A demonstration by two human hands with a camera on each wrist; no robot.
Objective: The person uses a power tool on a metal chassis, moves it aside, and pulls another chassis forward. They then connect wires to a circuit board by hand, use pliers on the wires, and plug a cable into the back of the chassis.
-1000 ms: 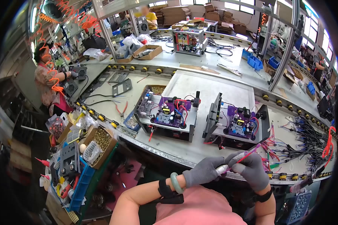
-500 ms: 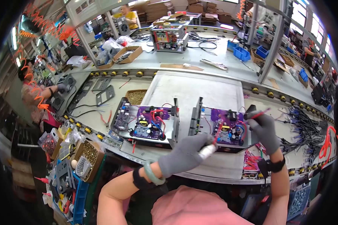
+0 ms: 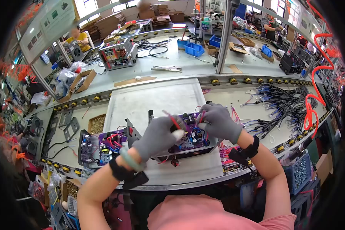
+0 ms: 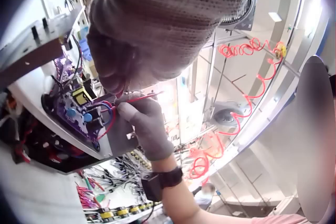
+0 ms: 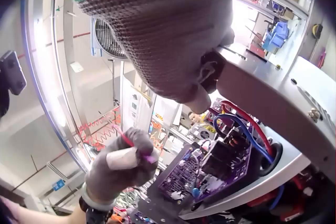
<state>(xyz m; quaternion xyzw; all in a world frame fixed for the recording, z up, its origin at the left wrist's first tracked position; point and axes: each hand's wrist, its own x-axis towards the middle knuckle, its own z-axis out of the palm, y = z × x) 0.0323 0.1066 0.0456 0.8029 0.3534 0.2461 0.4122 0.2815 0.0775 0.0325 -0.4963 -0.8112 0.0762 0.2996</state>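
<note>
My gloved left hand [image 3: 157,136], its thumb wrapped in white, pinches a red wire [image 3: 171,119] above the nearer left part of an open chassis. A purple tip of that wire shows beside the fingers in the right wrist view. At the chassis's right side, my gloved right hand [image 3: 221,122] pinches a pinkish-red wire [image 3: 201,116] next to the end panel [image 5: 273,98]. Between the hands lies the purple circuit board [image 5: 181,176], with a yellow transformer [image 4: 81,96] and red and blue leads [image 5: 244,124]. The palms hide part of the board.
A second open chassis [image 3: 103,147] stands to the left. Black cables [image 3: 280,103] are heaped at the right, with red wires near the front edge. A coiled red air hose [image 3: 314,88] hangs at the right. A bin of screws [image 3: 301,172] is below the bench edge.
The hands, together over the front edge at first, have separated and moved forward onto the right chassis. The left now holds its wire over the board. The head view has swung rightward.
</note>
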